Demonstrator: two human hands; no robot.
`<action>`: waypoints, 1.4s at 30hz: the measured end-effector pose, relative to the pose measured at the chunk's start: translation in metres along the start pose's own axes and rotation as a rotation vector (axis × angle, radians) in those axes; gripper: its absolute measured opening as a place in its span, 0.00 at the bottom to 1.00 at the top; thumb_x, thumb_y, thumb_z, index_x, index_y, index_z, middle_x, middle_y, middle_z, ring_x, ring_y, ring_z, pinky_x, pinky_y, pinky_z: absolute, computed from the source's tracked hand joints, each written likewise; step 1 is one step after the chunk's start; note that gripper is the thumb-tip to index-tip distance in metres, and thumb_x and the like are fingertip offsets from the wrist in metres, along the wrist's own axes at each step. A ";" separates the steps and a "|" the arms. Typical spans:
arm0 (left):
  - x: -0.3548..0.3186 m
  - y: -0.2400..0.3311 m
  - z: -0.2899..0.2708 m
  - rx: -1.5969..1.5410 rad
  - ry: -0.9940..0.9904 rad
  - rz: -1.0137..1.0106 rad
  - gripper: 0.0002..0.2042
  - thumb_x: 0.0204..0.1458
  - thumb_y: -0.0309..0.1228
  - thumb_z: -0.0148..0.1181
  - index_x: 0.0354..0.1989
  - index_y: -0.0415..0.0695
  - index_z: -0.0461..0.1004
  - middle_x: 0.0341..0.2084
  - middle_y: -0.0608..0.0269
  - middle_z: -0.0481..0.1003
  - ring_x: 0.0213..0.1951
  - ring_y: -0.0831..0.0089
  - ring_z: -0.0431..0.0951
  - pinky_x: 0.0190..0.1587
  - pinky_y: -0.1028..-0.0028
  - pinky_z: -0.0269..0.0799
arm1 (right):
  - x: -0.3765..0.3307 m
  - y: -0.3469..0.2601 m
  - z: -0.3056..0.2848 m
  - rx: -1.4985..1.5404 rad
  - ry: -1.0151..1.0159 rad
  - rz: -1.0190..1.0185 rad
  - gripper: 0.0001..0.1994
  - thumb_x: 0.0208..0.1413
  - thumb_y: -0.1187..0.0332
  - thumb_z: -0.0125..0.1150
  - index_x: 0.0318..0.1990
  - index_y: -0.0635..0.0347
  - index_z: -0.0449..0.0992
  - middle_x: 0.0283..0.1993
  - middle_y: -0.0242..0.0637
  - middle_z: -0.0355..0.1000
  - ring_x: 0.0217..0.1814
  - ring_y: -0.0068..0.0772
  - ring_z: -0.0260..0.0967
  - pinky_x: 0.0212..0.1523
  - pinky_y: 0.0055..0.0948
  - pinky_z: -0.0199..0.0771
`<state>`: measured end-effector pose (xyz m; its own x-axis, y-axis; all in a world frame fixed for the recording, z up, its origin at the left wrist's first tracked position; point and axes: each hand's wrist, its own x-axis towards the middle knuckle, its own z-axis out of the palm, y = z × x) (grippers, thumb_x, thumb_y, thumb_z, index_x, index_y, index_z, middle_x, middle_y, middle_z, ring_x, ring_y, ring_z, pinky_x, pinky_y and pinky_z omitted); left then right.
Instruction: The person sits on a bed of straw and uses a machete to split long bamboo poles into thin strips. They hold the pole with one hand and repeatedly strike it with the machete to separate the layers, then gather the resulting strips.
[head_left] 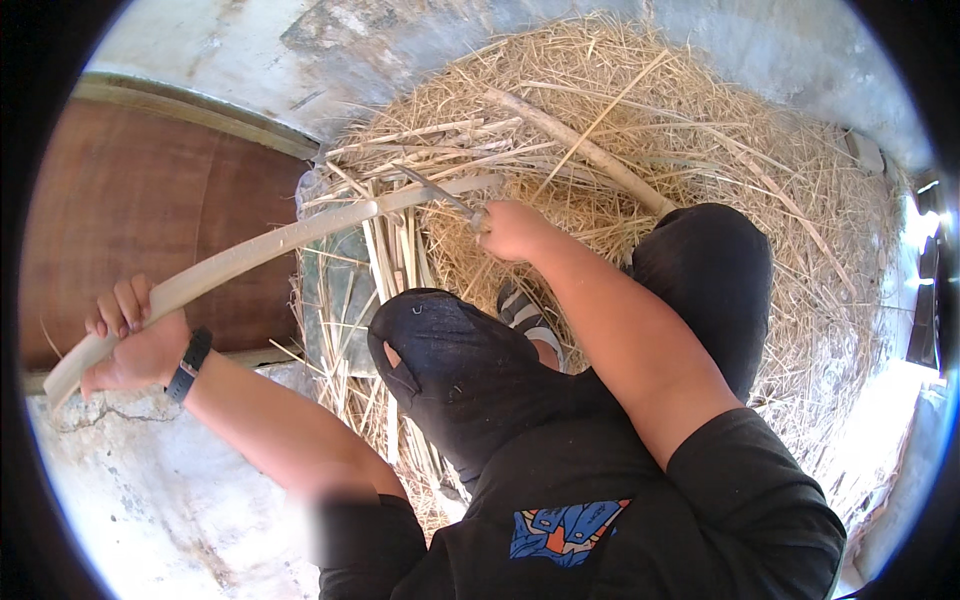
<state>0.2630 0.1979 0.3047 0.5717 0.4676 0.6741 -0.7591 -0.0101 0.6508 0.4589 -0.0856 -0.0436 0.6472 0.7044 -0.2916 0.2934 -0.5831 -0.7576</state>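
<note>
A long pale split-bamboo strip [270, 246] slants across the left side, its near end low at the left and its far end over the straw. My left hand [140, 335] is closed around it close to the near end. In my right hand [508, 230] is a knife [432, 187], its handle mostly hidden by the closed fingers. The dark narrow blade points up and left, crossing over the strip's far part, beyond a joint ring in the bamboo. I cannot tell whether the blade touches it.
Thin bamboo slivers [395, 250] lie bundled in front of my left knee. A thicker bamboo pole [585, 150] rests on a heap of straw-like shavings [790, 200]. At the left is a brown wooden panel [170, 210]; a worn pale wall [420, 40] stands behind.
</note>
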 end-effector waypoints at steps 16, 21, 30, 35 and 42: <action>0.013 -0.005 0.010 0.035 -0.016 -0.002 0.43 0.38 0.87 0.38 0.20 0.51 0.63 0.13 0.73 0.53 0.15 0.79 0.49 0.21 0.76 0.47 | -0.018 -0.013 0.049 0.217 0.227 -0.292 0.13 0.55 0.70 0.62 0.48 0.59 0.73 0.37 0.47 0.78 0.36 0.55 0.78 0.39 0.50 0.77; 0.017 -0.005 0.001 0.088 0.050 0.009 0.42 0.39 0.86 0.39 0.21 0.52 0.62 0.13 0.74 0.53 0.15 0.79 0.48 0.21 0.75 0.46 | 0.010 0.040 0.080 0.215 0.097 0.227 0.19 0.54 0.71 0.62 0.54 0.62 0.73 0.43 0.55 0.77 0.41 0.50 0.79 0.42 0.45 0.79; 0.023 0.000 -0.012 0.015 -0.051 0.008 0.41 0.41 0.85 0.38 0.20 0.51 0.61 0.13 0.73 0.52 0.16 0.78 0.48 0.22 0.75 0.46 | -0.028 -0.071 0.022 0.210 0.130 -0.344 0.16 0.52 0.69 0.65 0.47 0.60 0.72 0.36 0.47 0.78 0.38 0.48 0.79 0.41 0.47 0.79; 0.025 -0.001 -0.013 0.233 0.125 0.055 0.42 0.41 0.85 0.37 0.20 0.51 0.61 0.13 0.72 0.52 0.15 0.77 0.48 0.22 0.75 0.45 | 0.031 0.054 0.091 0.043 0.211 0.022 0.24 0.53 0.75 0.61 0.60 0.59 0.72 0.45 0.51 0.77 0.49 0.52 0.78 0.50 0.45 0.79; 0.017 0.000 -0.017 0.084 0.096 0.035 0.42 0.41 0.85 0.38 0.20 0.51 0.61 0.13 0.72 0.52 0.16 0.77 0.48 0.21 0.75 0.45 | -0.019 -0.053 0.038 0.295 0.099 -0.244 0.19 0.51 0.71 0.63 0.51 0.65 0.72 0.41 0.55 0.77 0.43 0.56 0.78 0.48 0.48 0.77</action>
<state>0.2669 0.2211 0.3104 0.5096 0.5482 0.6632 -0.7471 -0.1003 0.6571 0.4046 -0.0530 -0.0199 0.6522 0.7572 -0.0356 0.2415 -0.2520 -0.9371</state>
